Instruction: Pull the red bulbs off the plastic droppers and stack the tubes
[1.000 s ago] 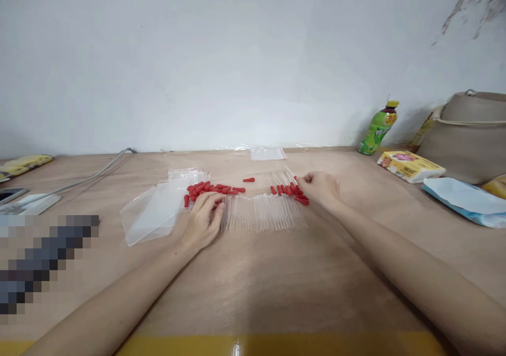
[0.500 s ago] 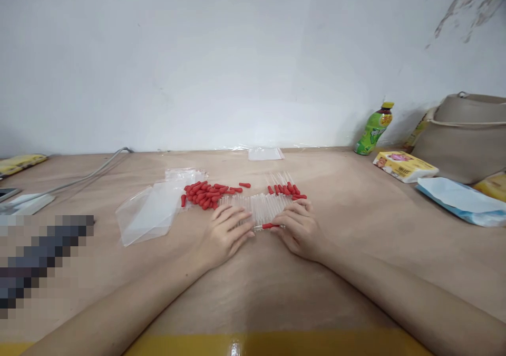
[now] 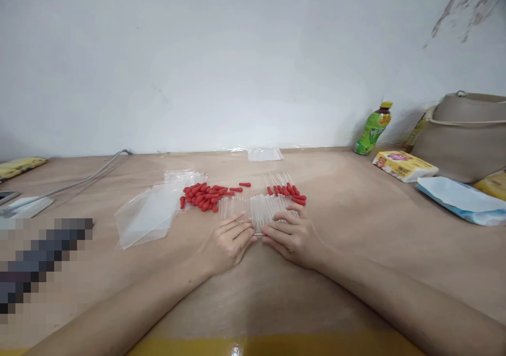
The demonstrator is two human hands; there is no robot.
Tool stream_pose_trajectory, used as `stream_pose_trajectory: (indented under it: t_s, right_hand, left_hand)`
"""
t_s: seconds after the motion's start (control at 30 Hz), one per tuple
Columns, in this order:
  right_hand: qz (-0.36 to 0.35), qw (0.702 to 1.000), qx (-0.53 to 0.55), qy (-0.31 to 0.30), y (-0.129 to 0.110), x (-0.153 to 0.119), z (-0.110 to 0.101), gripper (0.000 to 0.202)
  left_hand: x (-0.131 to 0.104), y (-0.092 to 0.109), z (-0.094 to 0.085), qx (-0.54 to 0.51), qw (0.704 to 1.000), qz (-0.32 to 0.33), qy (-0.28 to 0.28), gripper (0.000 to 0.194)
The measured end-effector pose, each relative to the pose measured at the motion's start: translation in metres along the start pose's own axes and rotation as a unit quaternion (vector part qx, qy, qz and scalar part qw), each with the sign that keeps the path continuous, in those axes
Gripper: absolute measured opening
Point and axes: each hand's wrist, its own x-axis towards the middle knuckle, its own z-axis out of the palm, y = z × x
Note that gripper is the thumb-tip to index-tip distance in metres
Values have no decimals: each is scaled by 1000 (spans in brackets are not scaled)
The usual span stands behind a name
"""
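Observation:
Clear thin tubes (image 3: 261,208) lie side by side in a flat row at the table's middle. At the row's near edge, my left hand (image 3: 234,240) pinches one end of a crosswise glass tube. My right hand (image 3: 290,236) is closed around the tube's other end, where its fingers hide most of a red bulb. Loose red rubber bulbs (image 3: 203,195) form a heap left of the row. Behind the row, to the right, are several tubes with red bulbs fitted (image 3: 285,190).
Clear plastic bags (image 3: 148,216) lie on the left, near a grey cable (image 3: 90,178). Another small bag (image 3: 264,155) is by the wall. On the right are a green bottle (image 3: 372,130), a yellow tissue pack (image 3: 405,166), a blue-white packet (image 3: 462,200) and a beige bag (image 3: 458,140).
Both hands have moved slightly nearer. My right hand has slid left toward my left hand, and its fingers now cover the red bulb that showed between them.

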Motion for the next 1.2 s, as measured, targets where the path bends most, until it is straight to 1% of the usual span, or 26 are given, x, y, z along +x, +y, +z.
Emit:
stream_pose_trajectory:
  t_s: [0.2, 0.33, 0.47, 0.53, 0.6, 0.67, 0.73, 0.77, 0.8, 0.87, 0.97, 1.1, 1.2]
  right_hand:
    - [-41, 999, -1, 28, 3, 0, -3, 9]
    - [-63, 998, -10, 26, 3, -1, -5, 10]
    - [-97, 994, -37, 27, 4, -3, -13, 12]
    - [-91, 994, -54, 25, 10, -6, -19, 14]
    - [-35, 997, -58, 34, 21, -11, -24, 14]
    - [73, 996, -27, 53, 38, -17, -27, 14]
    - [206, 976, 29, 70, 57, -23, -27, 18]
    - [256, 963, 45, 74, 66, -26, -26, 20]
    - [290, 953, 53, 74, 74, -29, -24, 23]
    - [330, 941, 57, 55, 86, -34, -20, 28]
    - [370, 927, 64, 21, 94, -37, -16, 34]
    - [428, 900, 79, 18, 92, -33, -14, 31]
    - [427, 901, 76, -12, 87, -27, -13, 27]
  left_hand:
    - [-3, -3, 0, -35, 999, -4, 9, 9]
    - [-4, -1, -1, -52, 999, -14, 5, 14]
    - [-6, 1, -3, -66, 998, -20, 7, 15]
    - [-9, -4, -8, -61, 998, -33, 13, 16]
    - [-13, -14, -14, -39, 996, -77, 30, 16]
    - [-18, -28, -21, -1, 985, -161, 53, 17]
    - [-22, -42, -24, 31, 966, -247, 65, 19]
    - [-24, -49, -25, 41, 958, -278, 63, 21]
    - [-26, -53, -24, 48, 952, -295, 57, 23]
    - [-28, -59, -21, 58, 952, -300, 32, 26]
    - [-28, -58, -16, 71, 958, -278, -1, 31]
    - [-25, -52, -13, 86, 961, -262, -9, 30]
    - [-24, -50, -13, 95, 959, -265, -23, 25]
